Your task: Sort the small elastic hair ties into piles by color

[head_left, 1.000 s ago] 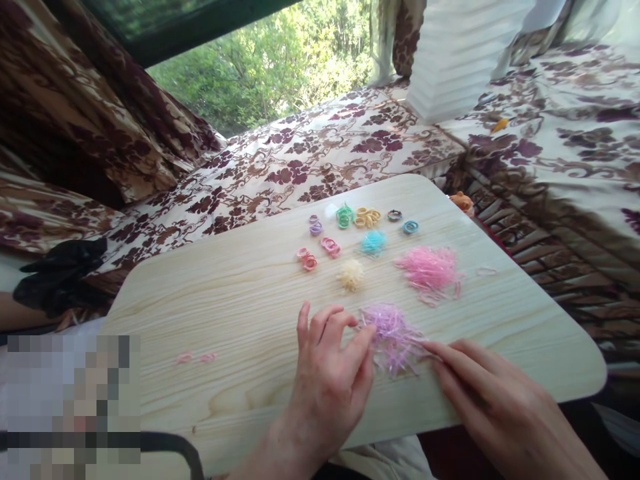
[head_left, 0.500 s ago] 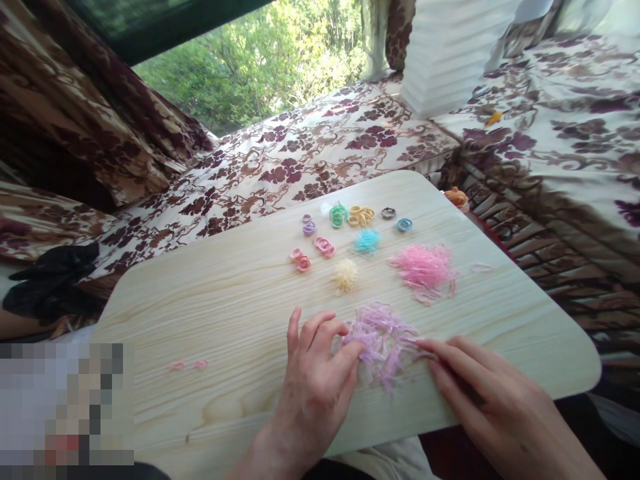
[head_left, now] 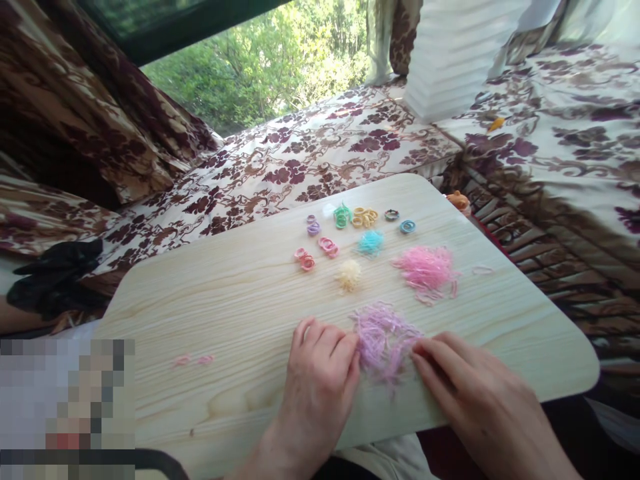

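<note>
A loose pile of small purple rubber bands (head_left: 384,340) lies on the pale wooden table (head_left: 240,320) between my two hands. At its left edge, my left hand (head_left: 323,373) rests with the fingers curled in and the thumb against them; whatever the fingertips hold is hidden. My right hand (head_left: 470,380) pinches at the pile's right edge, thumb and index finger together on purple bands. Just beyond lie a cream pile of bands (head_left: 348,275), a bright pink pile (head_left: 426,268) and a turquoise pile (head_left: 371,243).
Small ring-shaped hair ties lie farther back: purple (head_left: 313,225), green (head_left: 343,216), yellow (head_left: 365,217), blue (head_left: 407,227) and pink (head_left: 328,247). Two pink bits (head_left: 205,359) sit at the left. A floral-covered seat (head_left: 280,167) borders the table's far edge.
My left fingers have curled in from a more spread pose. The right fingertips have moved slightly left, closer into the purple pile. The view has shifted a little.
</note>
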{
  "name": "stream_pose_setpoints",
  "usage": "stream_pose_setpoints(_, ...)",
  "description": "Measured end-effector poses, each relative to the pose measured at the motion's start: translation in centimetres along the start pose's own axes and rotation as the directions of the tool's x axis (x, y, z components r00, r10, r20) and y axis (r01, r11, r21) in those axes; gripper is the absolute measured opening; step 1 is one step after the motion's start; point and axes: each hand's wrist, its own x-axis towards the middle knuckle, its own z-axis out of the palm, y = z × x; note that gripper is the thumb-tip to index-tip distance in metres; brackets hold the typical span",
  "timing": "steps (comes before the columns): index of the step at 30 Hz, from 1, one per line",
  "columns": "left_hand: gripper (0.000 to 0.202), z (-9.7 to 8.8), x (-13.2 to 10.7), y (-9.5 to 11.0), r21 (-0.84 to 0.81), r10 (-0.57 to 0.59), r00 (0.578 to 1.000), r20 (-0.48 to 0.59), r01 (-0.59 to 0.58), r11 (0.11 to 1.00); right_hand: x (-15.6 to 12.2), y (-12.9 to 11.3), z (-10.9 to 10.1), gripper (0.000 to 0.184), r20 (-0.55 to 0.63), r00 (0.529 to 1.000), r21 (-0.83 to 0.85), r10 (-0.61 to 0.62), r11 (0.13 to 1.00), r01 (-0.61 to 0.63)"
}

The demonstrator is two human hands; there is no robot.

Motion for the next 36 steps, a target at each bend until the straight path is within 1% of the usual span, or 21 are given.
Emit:
stream_pose_setpoints(2,0.016,0.3,0.5,0.4,-0.049,0.014,1.000,-0.016,-0.014,0.999,0.7,-0.7,0.2,0.027,0.000,1.000,0.036,-0.022,0.999,0.022)
stream_pose_setpoints(5,0.018,0.3,0.8,0.5,-0.126,0.020,0.999,-0.049,-0.026,0.992,1.7,-1.1,-0.2,0.025,0.002,1.000,0.099,-0.027,0.995,0.026)
stream_pose_setpoints(7,0.024,0.1,0.6,0.3,-0.146,0.002,0.998,-0.063,-0.011,0.989,2.4,-0.9,-0.6,0.025,-0.040,0.999,0.116,-0.013,0.993,0.018)
stream_pose_setpoints(8,0.033,0.0,0.5,0.3,-0.140,-0.009,0.998,-0.060,0.000,0.990,2.8,-0.8,-0.7,0.026,-0.074,0.997,0.109,-0.014,0.994,0.022)
stream_pose_setpoints(10,0.058,0.2,0.1,0.3,-0.106,-0.020,0.999,-0.028,0.017,0.994,3.7,-0.8,-0.5,0.027,-0.140,0.989,0.078,-0.042,0.996,0.053)
stream_pose_setpoints(12,0.082,0.8,-0.2,0.4,-0.069,-0.012,1.000,0.024,0.013,0.998,4.4,-0.8,0.2,0.028,-0.162,0.983,0.046,-0.089,0.994,0.098)
stream_pose_setpoints(13,0.090,1.1,-0.4,0.5,-0.056,-0.006,0.999,0.047,0.009,0.998,4.7,-0.9,0.7,0.030,-0.158,0.982,0.034,-0.104,0.993,0.111)
stream_pose_setpoints(15,0.097,1.9,-0.7,0.6,-0.033,-0.012,0.997,0.070,0.015,0.999,4.9,-1.0,1.7,0.033,-0.146,0.982,0.013,-0.117,0.993,0.120)
stream_pose_setpoints(17,0.096,2.5,-0.8,0.8,-0.015,-0.028,0.997,0.072,0.030,0.999,4.7,-1.1,2.3,0.034,-0.127,0.984,0.004,-0.128,0.992,0.129)
stream_pose_setpoints(19,0.089,2.9,-0.8,0.9,-0.010,-0.025,0.997,0.071,0.026,1.000,4.2,-1.4,2.3,0.035,-0.104,0.984,0.020,-0.143,0.989,0.146)
stream_pose_setpoints(21,0.082,3.0,-0.7,1.0,-0.023,0.000,0.997,0.075,0.001,1.000,3.6,-1.6,1.8,0.036,-0.075,0.985,0.066,-0.153,0.985,0.158)
stream_pose_setpoints(24,0.071,2.9,-0.4,1.2,-0.066,0.036,0.997,0.063,-0.032,0.997,2.8,-1.8,0.6,0.036,-0.046,0.990,0.175,-0.134,0.974,0.140)
stream_pose_setpoints(27,0.068,2.1,-0.2,1.0,-0.116,0.047,0.997,0.057,-0.040,0.992,1.9,-0.9,-0.7,0.033,-0.077,0.995,0.222,-0.066,0.972,0.081)
stream_pose_setpoints(29,0.070,1.1,-0.2,0.6,-0.129,0.053,0.996,0.073,-0.043,0.991,1.2,0.2,-1.2,0.030,-0.112,0.994,0.183,-0.019,0.982,0.040)
stream_pose_setpoints(31,0.070,0.1,-0.5,0.0,-0.111,0.051,0.994,0.094,-0.040,0.993,0.6,1.3,-1.6,0.029,-0.123,0.992,0.118,0.021,0.993,-0.006)
stream_pose_setpoints(34,0.069,-1.3,-1.1,-1.0,-0.051,-0.010,0.993,0.115,0.016,0.999,0.0,2.3,-1.9,0.034,-0.102,0.992,0.069,0.068,0.996,-0.061)
stream_pose_setpoints(36,0.065,-1.9,-1.4,-1.4,-0.018,-0.061,0.989,0.134,0.064,0.998,-0.1,2.2,-2.0,0.035,-0.063,0.995,0.069,0.073,0.995,-0.068)
